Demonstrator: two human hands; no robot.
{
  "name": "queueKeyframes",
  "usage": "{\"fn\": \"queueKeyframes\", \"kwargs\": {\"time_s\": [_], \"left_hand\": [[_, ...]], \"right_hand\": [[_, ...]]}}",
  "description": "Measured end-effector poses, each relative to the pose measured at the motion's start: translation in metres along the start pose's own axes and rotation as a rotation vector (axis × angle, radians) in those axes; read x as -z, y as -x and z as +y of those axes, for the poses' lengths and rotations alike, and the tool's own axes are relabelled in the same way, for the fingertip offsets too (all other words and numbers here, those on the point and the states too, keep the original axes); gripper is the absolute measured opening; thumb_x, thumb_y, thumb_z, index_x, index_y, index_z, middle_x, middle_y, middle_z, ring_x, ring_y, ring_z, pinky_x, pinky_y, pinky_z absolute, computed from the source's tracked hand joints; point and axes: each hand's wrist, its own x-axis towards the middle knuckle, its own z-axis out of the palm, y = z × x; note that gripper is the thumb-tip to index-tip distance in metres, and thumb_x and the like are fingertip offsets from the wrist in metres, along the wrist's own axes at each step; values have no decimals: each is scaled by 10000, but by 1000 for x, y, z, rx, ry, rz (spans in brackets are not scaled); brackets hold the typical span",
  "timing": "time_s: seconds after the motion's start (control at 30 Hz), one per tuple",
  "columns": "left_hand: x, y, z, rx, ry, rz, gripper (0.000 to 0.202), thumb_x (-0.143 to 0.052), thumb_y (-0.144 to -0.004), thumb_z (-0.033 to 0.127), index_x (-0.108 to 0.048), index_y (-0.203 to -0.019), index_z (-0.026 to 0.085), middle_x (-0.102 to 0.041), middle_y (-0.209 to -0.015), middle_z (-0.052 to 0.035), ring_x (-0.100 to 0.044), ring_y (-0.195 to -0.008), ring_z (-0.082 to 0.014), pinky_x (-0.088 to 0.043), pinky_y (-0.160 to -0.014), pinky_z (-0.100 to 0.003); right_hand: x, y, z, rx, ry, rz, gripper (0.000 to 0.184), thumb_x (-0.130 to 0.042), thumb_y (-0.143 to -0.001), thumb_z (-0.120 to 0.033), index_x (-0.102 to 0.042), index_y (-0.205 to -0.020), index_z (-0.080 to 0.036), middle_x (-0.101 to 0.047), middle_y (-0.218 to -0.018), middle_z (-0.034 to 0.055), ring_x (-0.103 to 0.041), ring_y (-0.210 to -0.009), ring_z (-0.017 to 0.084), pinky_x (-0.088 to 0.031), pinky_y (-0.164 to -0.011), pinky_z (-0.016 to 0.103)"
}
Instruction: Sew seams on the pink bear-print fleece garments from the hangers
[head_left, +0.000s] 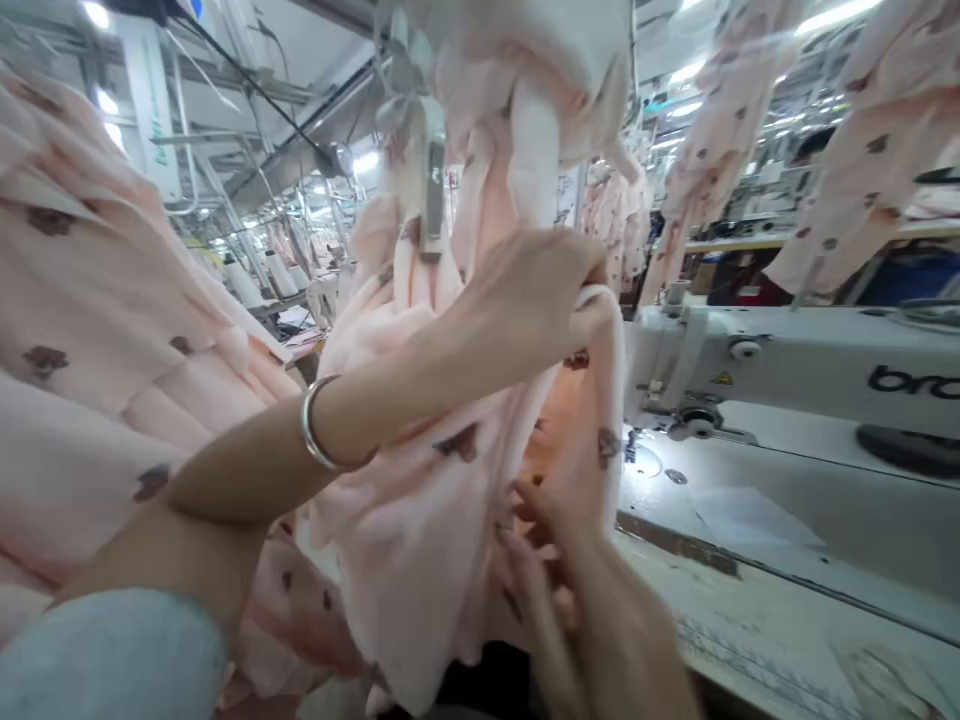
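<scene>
The left hand (540, 280) reaches across from the left and grasps the upper right edge of a pale pink cloth (420, 560), its fingers curled over the fold and partly hidden by it. Nearer and lower, the right hand (592, 590) comes up from the bottom edge, thumb and fingers bent against the same cloth; motion blur and folds leave it unclear whether they pinch it or only touch it.

The cloth, dotted with brown motifs, hangs in loose folds in the middle of the scene, beneath a metal clip (433, 190) and more bunched fabric. A silver bracelet (311, 425) circles the left wrist, and a pale blue sleeve (112, 655) shows at the near left.

More pink fabric (97, 300) of the same pattern drapes down the left side. To the right of the cloth, a white sewing machine (810, 360) stands on a pale surface (862, 600), its needle area lit. A thin translucent sheet (757, 515) lies in front of the machine's arm. Farther off, spools (241, 283) stand at left and patterned garments (862, 180) hang at right.
</scene>
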Motion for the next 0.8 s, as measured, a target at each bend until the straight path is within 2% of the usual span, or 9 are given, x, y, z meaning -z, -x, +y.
{"fn": "queueKeyframes", "kwargs": {"time_s": [0.07, 0.13, 0.27, 0.37, 0.5, 0.6, 0.7, 0.77, 0.8], "left_hand": [[-6, -14, 11, -57, -59, 47, 220, -436, -804, 131, -612, -671, 133, -559, -627, -27, -512, -603, -125, -346, -592, -270], [-10, -20, 18, -35, -83, 54, 219, -431, -805, 137, -622, -698, 141, -569, -645, -34, -512, -614, -138, -344, -595, -278], [-12, -17, 16, 90, -24, 12, 201, -461, -853, 238, -649, -841, 170, -619, -760, -37, -553, -691, -160, -401, -685, -290], [-14, -13, 11, 139, 35, 32, 197, -475, -858, 266, -647, -893, 175, -636, -813, -30, -563, -720, -157, -425, -724, -287], [-23, -13, 5, 159, 74, 111, 214, -463, -862, 255, -648, -928, 170, -648, -838, -25, -566, -761, -152, -441, -756, -284], [-27, -10, 0, 181, 82, 166, 211, -483, -858, 264, -653, -945, 174, -660, -874, -17, -564, -763, -138, -452, -764, -275], [-20, 7, -1, 217, 136, 199, 223, -486, -879, 299, -650, -995, 203, -666, -910, 0, -575, -745, -122, -464, -707, -249], [-10, 24, 0, 247, 169, 216, 233, -472, -899, 315, -631, -1052, 239, -660, -951, 16, -588, -766, -121, -468, -669, -239], [-5, 32, -1, 243, 185, 178, 248, -459, -910, 321, -610, -1096, 258, -655, -977, 21, -592, -796, -128, -473, -668, -243]], "right_hand": [[-21, 17, -4, -31, 32, -3, 261, -410, -956, -257, -483, -1196, -184, -640, -881, 56, -613, -681, 187, -498, -580, 288], [-36, 32, 3, -92, 134, 4, 249, -386, -959, -280, -500, -1159, -185, -636, -888, 65, -624, -753, 232, -513, -647, 355], [-45, 53, 21, -231, 368, 115, 334, -369, -976, -314, -464, -1265, -174, -588, -1151, 122, -576, -1040, 284, -482, -841, 427], [-45, 53, 27, -302, 211, 175, 351, -374, -976, -249, -424, -1315, -172, -566, -1213, 111, -545, -1118, 231, -463, -926, 370], [-43, 55, 24, -261, -13, 16, 265, -422, -949, -264, -554, -1169, -196, -645, -1015, 71, -625, -928, 210, -527, -760, 303], [-35, 69, 16, -165, 141, 77, 235, -479, -914, -211, -597, -1117, -195, -662, -921, 77, -640, -885, 233, -525, -764, 329], [-22, 79, 16, -152, 519, 237, 317, -527, -896, -207, -578, -1208, -190, -608, -1166, 154, -540, -1129, 355, -460, -895, 488], [-12, 75, 23, -163, 637, 243, 299, -500, -909, -218, -593, -1190, -175, -474, -1342, 193, -401, -1256, 426, -382, -936, 602], [-7, 70, 27, -177, 615, 217, 278, -476, -916, -208, -609, -1159, -178, -449, -1363, 196, -390, -1264, 428, -348, -950, 637]]}}
